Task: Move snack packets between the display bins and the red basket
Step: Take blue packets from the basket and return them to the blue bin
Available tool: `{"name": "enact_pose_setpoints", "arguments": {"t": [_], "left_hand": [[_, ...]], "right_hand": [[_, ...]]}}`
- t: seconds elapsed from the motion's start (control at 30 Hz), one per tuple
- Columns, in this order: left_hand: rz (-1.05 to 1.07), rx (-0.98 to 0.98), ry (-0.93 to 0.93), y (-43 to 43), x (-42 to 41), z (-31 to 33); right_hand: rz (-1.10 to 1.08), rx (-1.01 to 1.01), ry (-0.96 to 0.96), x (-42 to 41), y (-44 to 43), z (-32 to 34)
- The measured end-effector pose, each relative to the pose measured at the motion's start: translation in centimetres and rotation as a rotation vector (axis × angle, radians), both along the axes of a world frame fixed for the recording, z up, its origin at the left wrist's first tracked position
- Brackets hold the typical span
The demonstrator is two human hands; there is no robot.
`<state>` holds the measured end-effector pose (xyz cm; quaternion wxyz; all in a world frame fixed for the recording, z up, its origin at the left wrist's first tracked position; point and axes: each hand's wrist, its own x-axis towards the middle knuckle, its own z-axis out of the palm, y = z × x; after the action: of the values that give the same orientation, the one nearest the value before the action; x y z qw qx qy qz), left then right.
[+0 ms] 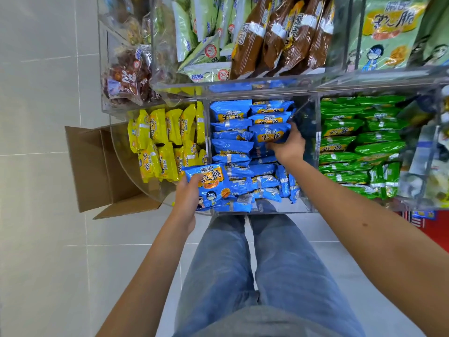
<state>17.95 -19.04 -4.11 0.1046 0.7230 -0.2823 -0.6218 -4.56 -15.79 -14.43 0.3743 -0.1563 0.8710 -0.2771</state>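
A clear acrylic display bin (257,210) in front of me is packed with several blue snack packets (233,145). My left hand (185,198) grips one blue packet (210,184) at the bin's near left corner, its printed face up. My right hand (288,144) reaches into the bin's far right part and holds another blue packet (269,133) from its right side. A corner of the red basket (435,227) shows at the right edge, below the green bin, with a small packet inside.
Yellow packets (162,142) fill the bin to the left and green packets (357,147) the bin to the right. An upper shelf (243,86) holds brown and pale green bags. An open cardboard box (104,166) stands on the tiled floor at left.
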Motion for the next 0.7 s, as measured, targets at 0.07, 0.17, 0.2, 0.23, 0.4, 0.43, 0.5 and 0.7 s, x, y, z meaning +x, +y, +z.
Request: {"name": "enact_pose_setpoints", "arguments": {"t": [0.07, 0.17, 0.2, 0.23, 0.4, 0.43, 0.5, 0.7], "left_hand": [[0.016, 0.003, -0.001, -0.1, 0.0, 0.0], [0.021, 0.007, -0.002, -0.1, -0.1, -0.1], [0.024, 0.007, -0.001, -0.1, -0.1, -0.1], [0.029, 0.005, 0.004, -0.1, -0.1, -0.1], [0.035, -0.005, 0.027, 0.0, -0.8, -0.1], [0.031, -0.009, 0.034, 0.1, -1.0, 0.0], [0.024, -0.013, 0.048, 0.1, -1.3, 0.0], [-0.016, -0.021, 0.075, 0.2, -2.0, 0.1]], "right_hand": [[-0.032, -0.042, 0.017, 0.3, 0.5, 0.1], [-0.068, -0.090, 0.044, 0.7, 0.6, 0.3], [-0.063, -0.101, 0.053, 0.8, 0.3, 0.5], [-0.053, -0.106, 0.059, 0.8, -0.1, 0.6], [0.001, -0.039, 0.081, 1.1, -0.3, 0.5], [0.017, -0.004, 0.079, 1.2, -0.1, 0.3], [0.044, 0.047, 0.079, 1.4, 0.3, 0.0], [0.016, 0.041, 0.060, 1.9, 1.4, 0.9]]}}
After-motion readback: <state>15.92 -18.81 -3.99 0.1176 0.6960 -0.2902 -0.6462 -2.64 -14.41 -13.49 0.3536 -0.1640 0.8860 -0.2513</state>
